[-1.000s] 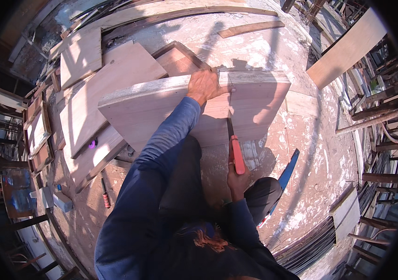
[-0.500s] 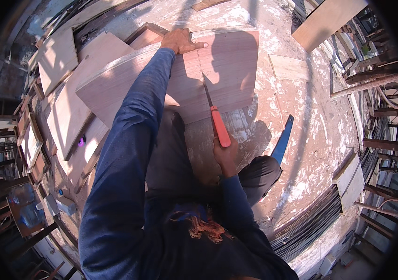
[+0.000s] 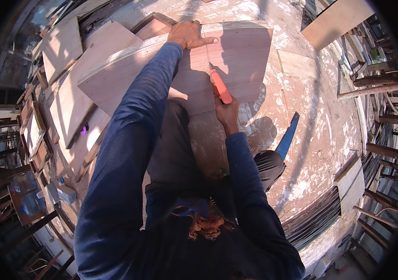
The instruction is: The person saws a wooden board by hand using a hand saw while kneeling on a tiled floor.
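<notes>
A pinkish plywood panel (image 3: 245,60) with a pale, thick far edge lies across in front of me, its left part over other boards. My left hand (image 3: 187,35) grips it at the far edge, thumb stretched over its face beside a thin straight cut line. In my right hand (image 3: 227,112) is a handsaw (image 3: 221,87), held by its orange-red handle. Little of the blade shows; it sits in the line of the cut, just right of my left hand. Near my right knee, a long blue tapered thing (image 3: 288,136), perhaps a saw sheath or blade, lies on the floor.
Plywood offcuts (image 3: 63,49) and framed boards are heaped to the left. A flat piece (image 3: 297,64) lies right of the panel, and a larger board (image 3: 336,23) leans at the far right. A bundle of dark rods (image 3: 313,219) lies at the lower right.
My right hand has pushed the saw forward, away from me, so much less blade shows on the near side. My left hand stays on the panel's far edge. The view has shifted slightly.
</notes>
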Demonstrator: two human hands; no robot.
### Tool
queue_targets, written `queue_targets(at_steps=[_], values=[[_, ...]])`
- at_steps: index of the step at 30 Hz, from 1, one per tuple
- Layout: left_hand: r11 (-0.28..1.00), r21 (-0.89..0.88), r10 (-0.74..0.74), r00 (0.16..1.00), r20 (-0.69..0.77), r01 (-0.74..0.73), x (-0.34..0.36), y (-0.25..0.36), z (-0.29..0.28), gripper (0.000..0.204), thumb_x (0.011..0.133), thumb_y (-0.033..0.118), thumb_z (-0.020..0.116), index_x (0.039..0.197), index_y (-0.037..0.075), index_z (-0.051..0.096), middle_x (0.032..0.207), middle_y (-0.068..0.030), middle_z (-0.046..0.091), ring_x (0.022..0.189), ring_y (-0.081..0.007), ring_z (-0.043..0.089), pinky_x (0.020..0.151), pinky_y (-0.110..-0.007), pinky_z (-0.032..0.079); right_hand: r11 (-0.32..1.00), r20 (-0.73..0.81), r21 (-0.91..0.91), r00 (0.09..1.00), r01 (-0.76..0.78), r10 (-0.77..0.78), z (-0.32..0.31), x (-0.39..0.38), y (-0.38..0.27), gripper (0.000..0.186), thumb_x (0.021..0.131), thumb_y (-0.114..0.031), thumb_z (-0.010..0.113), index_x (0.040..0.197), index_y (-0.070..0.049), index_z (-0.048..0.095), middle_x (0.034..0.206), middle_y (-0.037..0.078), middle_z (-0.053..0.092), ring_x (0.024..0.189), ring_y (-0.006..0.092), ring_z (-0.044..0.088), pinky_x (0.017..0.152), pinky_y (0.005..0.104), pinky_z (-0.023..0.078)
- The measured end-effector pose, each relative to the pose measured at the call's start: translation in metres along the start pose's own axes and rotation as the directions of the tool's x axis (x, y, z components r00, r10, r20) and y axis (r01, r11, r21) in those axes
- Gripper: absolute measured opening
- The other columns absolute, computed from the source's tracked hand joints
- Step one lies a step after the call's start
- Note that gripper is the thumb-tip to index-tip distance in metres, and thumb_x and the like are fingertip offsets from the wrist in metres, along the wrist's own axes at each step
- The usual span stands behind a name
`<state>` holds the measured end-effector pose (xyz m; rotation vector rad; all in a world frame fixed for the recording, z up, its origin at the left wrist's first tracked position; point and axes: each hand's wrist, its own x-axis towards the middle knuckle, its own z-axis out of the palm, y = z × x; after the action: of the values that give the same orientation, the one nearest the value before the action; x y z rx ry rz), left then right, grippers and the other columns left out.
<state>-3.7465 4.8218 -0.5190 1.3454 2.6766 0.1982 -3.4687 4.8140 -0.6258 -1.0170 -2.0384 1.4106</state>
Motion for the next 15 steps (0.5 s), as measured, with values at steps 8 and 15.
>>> queue_targets(at_steps=[8, 15], values=[[0.999, -0.034, 0.033, 0.996, -0.079, -0.036, 0.014, -0.034, 0.019, 0.111, 0.066, 0.094, 0.054, 0.116, -0.005, 0.065, 0.097, -0.0239, 0.072, 0.097, -0.0411, 0.070, 0.085, -0.050, 0.056, 0.987, 0.047, 0.066, 0.988, -0.149, 0.146, -0.107, -0.189, -0.008, 0.034, 0.092, -0.006, 0.063, 0.123, 0.006, 0.064, 0.101, 0.013, 0.073, 0.092, 0.0170, 0.068, 0.084, 0.0320, 0.052], [0.999, 0.010, 0.050, 0.997, -0.056, -0.050, 0.012, 0.001, 0.008, 0.106, 0.065, 0.094, 0.054, 0.108, -0.001, 0.072, 0.104, -0.0221, 0.072, 0.103, -0.0376, 0.070, 0.088, -0.049, 0.056, 1.000, -0.034, -0.016, 0.999, 0.017, -0.018, -0.009, -0.002, 0.005, 0.030, 0.080, -0.004, 0.061, 0.107, 0.004, 0.069, 0.083, 0.026, 0.068, 0.078, 0.0377, 0.072, 0.068, 0.0397, 0.052]])
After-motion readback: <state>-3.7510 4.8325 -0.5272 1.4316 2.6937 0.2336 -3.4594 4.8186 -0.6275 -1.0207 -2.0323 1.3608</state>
